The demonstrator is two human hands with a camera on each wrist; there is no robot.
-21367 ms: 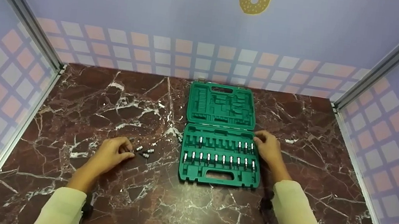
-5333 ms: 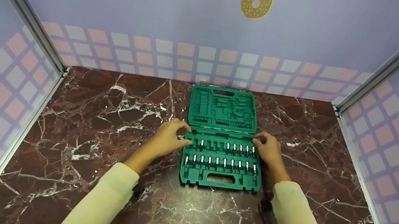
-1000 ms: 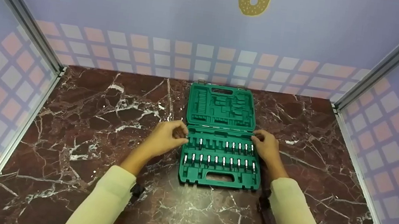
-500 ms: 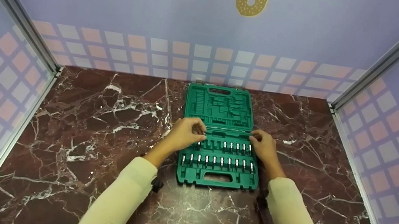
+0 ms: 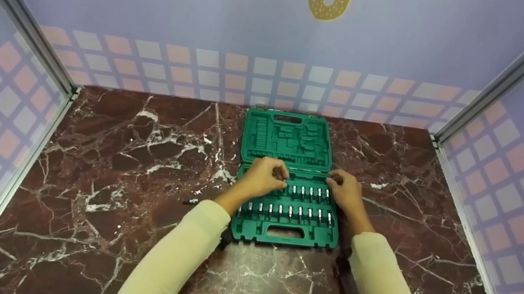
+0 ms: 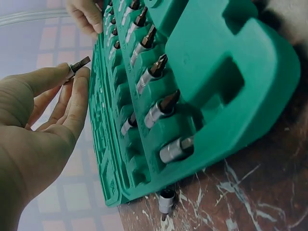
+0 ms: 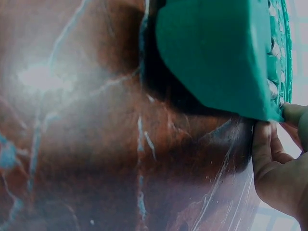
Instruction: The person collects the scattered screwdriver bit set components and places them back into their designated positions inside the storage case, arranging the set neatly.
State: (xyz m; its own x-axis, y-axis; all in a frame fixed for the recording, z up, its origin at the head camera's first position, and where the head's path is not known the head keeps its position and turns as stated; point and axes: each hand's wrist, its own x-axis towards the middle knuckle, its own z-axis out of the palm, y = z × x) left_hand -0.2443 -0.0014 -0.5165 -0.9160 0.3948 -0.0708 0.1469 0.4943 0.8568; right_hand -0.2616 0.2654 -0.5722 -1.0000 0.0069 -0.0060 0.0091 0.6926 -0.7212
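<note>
Over the upper row of an open green tool case (image 5: 241,225), my left hand (image 5: 260,176) pinches a bit socket (image 6: 77,66) between thumb and fingertips. Its flat dark tip points away from the palm, clear of the slots. My right hand (image 5: 345,191) grips the case's right edge near the hinge, thumb above and fingers at the side in the right wrist view. Silver bit sockets (image 5: 300,212) fill the lower row. Several more (image 5: 310,194) stand at the upper row's right end; one (image 6: 129,122) sits apart toward its left end, hidden by my left hand in the head view.
One loose bit socket (image 5: 191,201) lies on the dark red marbled table (image 5: 92,246), left of the case. The moulded lid (image 5: 288,138) lies folded back toward the patterned wall (image 5: 208,18). Side walls stand at left and right.
Since 21.4 s ago, bit sockets have left the group on the table and the upper row's right end has gained some. Lately my left hand has moved right over the case; my right hand stays.
</note>
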